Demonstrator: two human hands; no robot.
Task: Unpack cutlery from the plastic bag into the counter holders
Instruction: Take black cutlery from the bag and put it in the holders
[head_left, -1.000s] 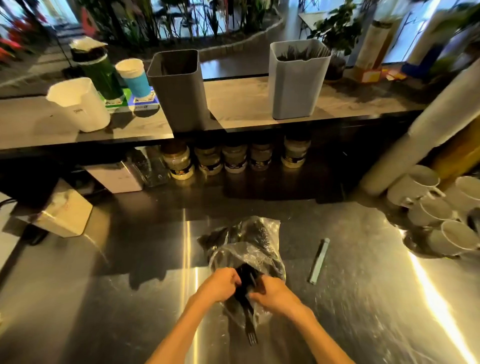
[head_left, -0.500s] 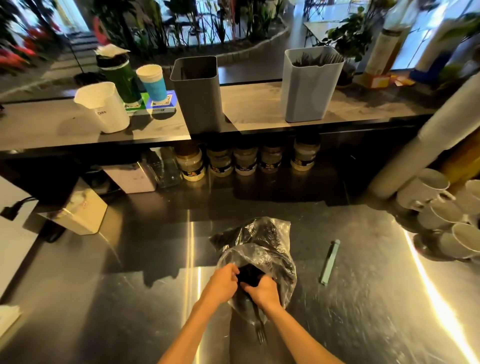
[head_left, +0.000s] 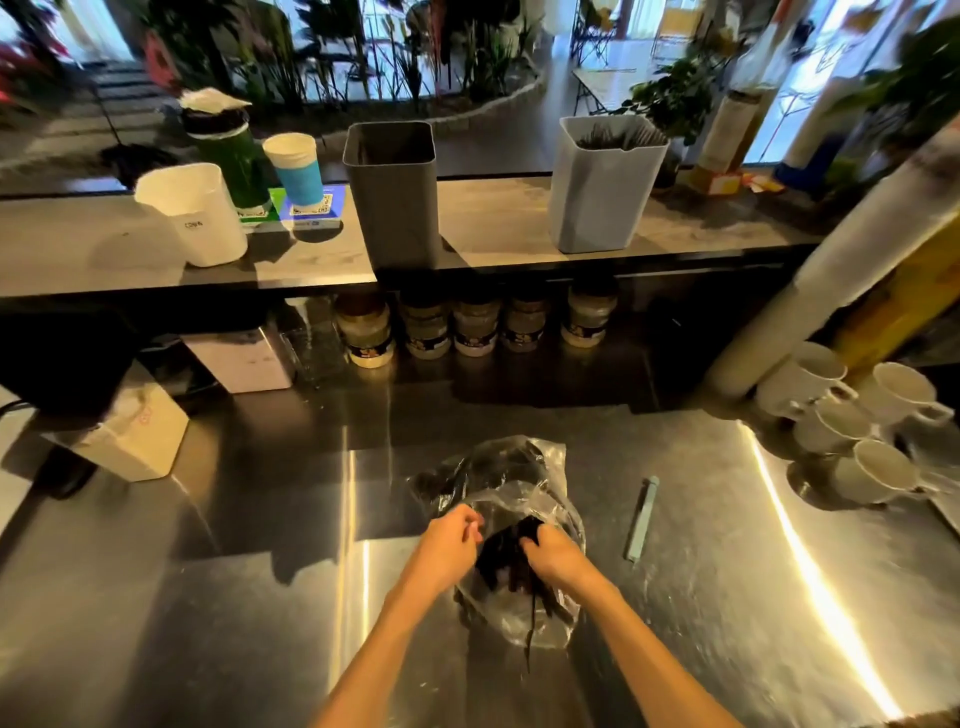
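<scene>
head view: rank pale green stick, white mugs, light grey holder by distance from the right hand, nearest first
From the right hand:
1. Pale green stick, just to its right on the steel counter.
2. White mugs, farther right by the counter's edge.
3. Light grey holder, up on the back shelf, black cutlery inside.

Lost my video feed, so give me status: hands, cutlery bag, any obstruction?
Left hand pinching clear plastic bag open. Right hand gripping black plastic cutlery inside. Nothing blocking.

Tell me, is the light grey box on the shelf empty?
Not empty. Dark cutlery handles poke up inside the light grey holder on the upper counter. How full it is cannot be told.
</scene>
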